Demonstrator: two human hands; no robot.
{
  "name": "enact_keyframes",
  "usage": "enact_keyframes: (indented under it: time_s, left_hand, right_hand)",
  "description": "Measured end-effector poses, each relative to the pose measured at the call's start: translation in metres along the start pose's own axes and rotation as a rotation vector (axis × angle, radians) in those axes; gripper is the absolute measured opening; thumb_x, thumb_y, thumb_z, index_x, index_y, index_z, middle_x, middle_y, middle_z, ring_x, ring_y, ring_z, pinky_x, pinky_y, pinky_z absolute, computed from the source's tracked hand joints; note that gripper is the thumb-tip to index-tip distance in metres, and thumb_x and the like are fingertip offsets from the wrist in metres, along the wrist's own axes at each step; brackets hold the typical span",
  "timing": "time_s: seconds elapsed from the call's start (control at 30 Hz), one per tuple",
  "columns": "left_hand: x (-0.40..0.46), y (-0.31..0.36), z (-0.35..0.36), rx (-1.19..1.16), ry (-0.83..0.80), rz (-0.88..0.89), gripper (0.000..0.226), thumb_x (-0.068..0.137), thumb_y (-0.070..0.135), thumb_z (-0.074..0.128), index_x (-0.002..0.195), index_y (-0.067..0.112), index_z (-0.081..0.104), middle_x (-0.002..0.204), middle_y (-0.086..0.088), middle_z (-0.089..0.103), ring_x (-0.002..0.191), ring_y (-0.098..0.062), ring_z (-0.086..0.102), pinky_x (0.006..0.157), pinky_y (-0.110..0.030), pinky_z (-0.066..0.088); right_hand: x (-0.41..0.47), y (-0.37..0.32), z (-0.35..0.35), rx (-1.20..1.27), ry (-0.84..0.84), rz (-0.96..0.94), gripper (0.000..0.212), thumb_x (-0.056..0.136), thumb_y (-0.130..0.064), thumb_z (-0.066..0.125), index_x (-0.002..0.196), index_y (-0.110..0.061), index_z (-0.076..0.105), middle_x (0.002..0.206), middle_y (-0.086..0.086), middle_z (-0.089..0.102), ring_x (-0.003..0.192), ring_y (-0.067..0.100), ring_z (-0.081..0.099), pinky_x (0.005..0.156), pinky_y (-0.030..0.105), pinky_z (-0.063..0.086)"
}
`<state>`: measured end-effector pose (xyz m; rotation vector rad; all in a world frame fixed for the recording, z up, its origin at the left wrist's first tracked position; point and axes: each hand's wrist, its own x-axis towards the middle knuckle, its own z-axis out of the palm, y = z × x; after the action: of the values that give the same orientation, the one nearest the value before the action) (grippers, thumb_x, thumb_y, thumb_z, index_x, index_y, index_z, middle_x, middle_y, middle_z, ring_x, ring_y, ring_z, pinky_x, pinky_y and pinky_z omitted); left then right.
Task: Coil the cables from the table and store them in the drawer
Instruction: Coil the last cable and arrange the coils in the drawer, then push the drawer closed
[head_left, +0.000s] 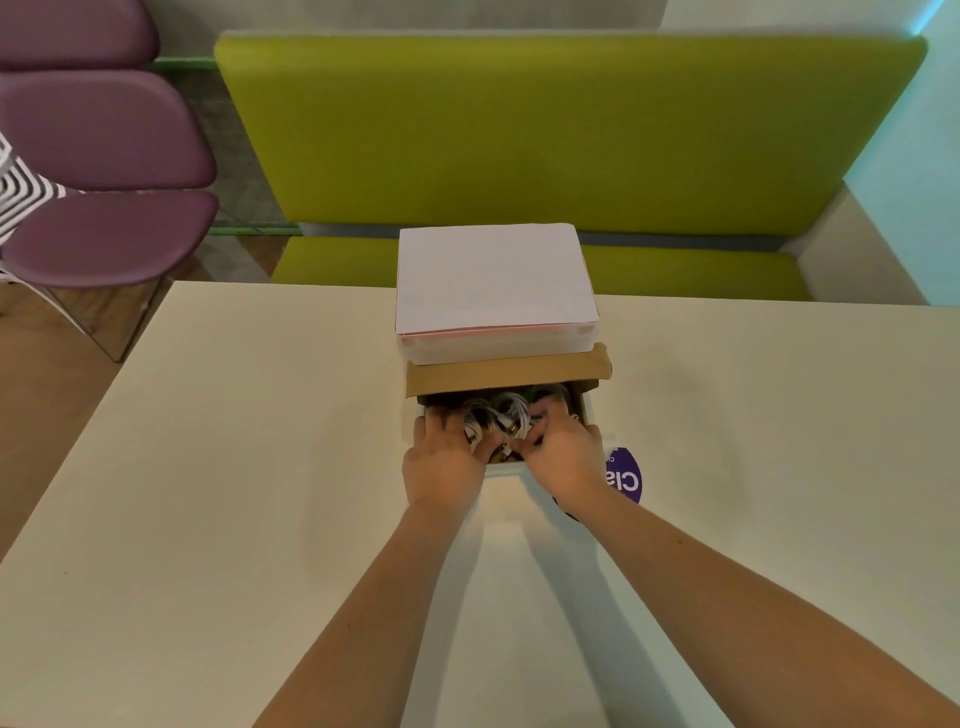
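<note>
Nearly done: white cables (501, 415) lay bundled in the open drawer (506, 373) at the table (208, 467) centre, left hand (447, 457) and right hand (563, 449) curled onto them; only closing apparently remained, no cable elsewhere on show.

Two bare forearms show, with no sleeves over them. The left hand (444, 460) and right hand (563, 452) wear no gloves, rings or watch.
</note>
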<state>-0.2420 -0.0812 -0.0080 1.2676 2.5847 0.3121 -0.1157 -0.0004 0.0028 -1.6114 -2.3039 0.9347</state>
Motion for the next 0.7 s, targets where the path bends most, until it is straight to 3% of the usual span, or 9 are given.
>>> enact_keyframes:
  time_s: [0.23,0.37,0.47,0.57,0.7]
  left_hand:
    - [0.003,0.005,0.003,0.002,0.016,-0.044,0.075,0.078,0.075,0.055,0.132,0.023,0.050,0.139,0.000,0.043,0.127,-0.020,0.038,0.089,-0.036,0.048]
    - [0.005,0.005,0.007,0.059,0.032,-0.053,0.079,0.076,0.079,0.052,0.132,0.024,0.052,0.139,-0.003,0.045,0.128,-0.023,0.041,0.107,-0.042,0.038]
    - [0.000,0.000,0.006,-0.028,0.102,0.029,0.057,0.088,0.064,0.052,0.130,0.026,0.057,0.136,-0.003,0.051,0.126,-0.026,0.046,0.114,-0.045,0.030]
    - [-0.010,-0.009,0.000,-0.318,0.172,0.046,0.028,0.095,0.039,0.057,0.116,0.023,0.068,0.123,-0.002,0.059,0.113,-0.023,0.051,0.099,-0.032,0.040]
    - [-0.015,-0.010,-0.015,-0.671,0.239,-0.094,0.007,0.096,0.022,0.060,0.101,0.018,0.057,0.102,0.002,0.055,0.096,-0.016,0.055,0.080,-0.020,0.042]
  right_hand:
    - [0.003,0.005,-0.005,-0.033,0.065,-0.103,0.030,0.089,-0.027,0.065,0.119,-0.024,0.064,0.092,0.001,0.070,0.092,0.024,0.062,0.087,0.037,0.048]
    - [0.000,0.013,-0.010,-0.009,0.228,-0.132,0.014,0.087,-0.018,0.066,0.095,-0.023,0.076,0.086,0.003,0.066,0.083,0.026,0.056,0.074,0.037,0.047]
    - [-0.004,0.019,-0.018,0.196,0.276,-0.024,0.011,0.086,-0.013,0.064,0.087,-0.019,0.074,0.082,0.002,0.063,0.078,0.023,0.058,0.069,0.038,0.052]
    - [-0.003,0.021,-0.032,0.414,0.241,0.160,0.007,0.089,-0.014,0.060,0.095,-0.017,0.063,0.091,0.001,0.060,0.086,0.020,0.060,0.064,0.021,0.045]
    - [-0.001,0.018,-0.047,0.567,0.273,0.266,0.030,0.090,-0.016,0.063,0.115,-0.020,0.047,0.105,0.003,0.056,0.081,0.013,0.058,0.057,0.022,0.038]
